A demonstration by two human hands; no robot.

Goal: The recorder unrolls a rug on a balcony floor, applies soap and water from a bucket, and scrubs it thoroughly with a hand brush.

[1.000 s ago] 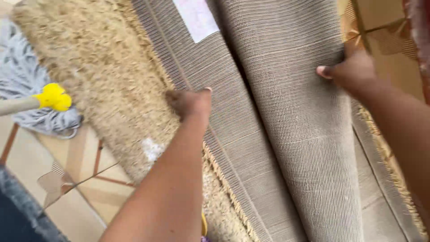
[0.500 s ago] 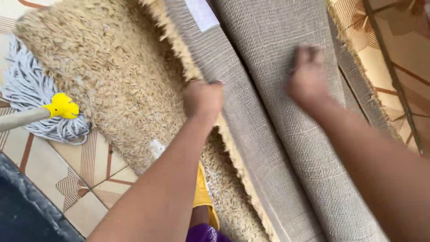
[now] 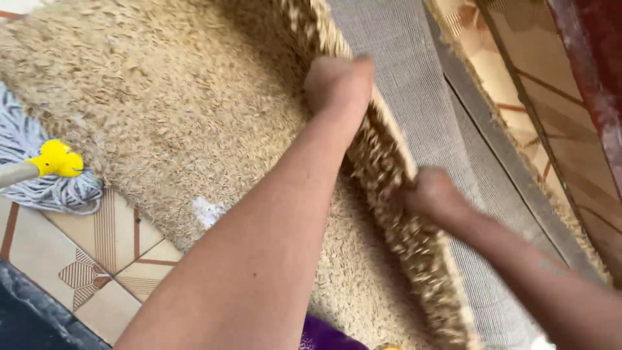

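Rug [image 3: 162, 97], shaggy and tan, covers most of the floor [image 3: 103, 253] in view, its pile side up on the left and its grey woven backing [image 3: 414, 84] showing on the right where the edge is folded over. That folded edge runs as a raised ridge from the top centre down toward the bottom right. The left hand [image 3: 337, 81] is closed over the ridge near its upper end, fingers curled round the fringe and out of sight behind it. The right hand [image 3: 431, 194] grips the same ridge lower down, knuckles up, its fingers buried in the pile, so how tightly they close cannot be told.

Left of the rug, a mop [image 3: 45, 175] with grey strings and a yellow collar lies on the patterned tiles, its strings touching the rug's edge; the handle is cut off by the frame. The rug's near left corner ends on bare tile, which stays open down to a dark strip at the bottom left corner. On the right, the backing reaches a fringed border, then a narrow band of tile beside a dark red upright [image 3: 596, 65] at the frame edge.

A scrap of purple cloth [image 3: 327, 334] shows at the bottom, partly hidden by the left forearm. A pale patch on the pile near the tile is too blurred to identify.
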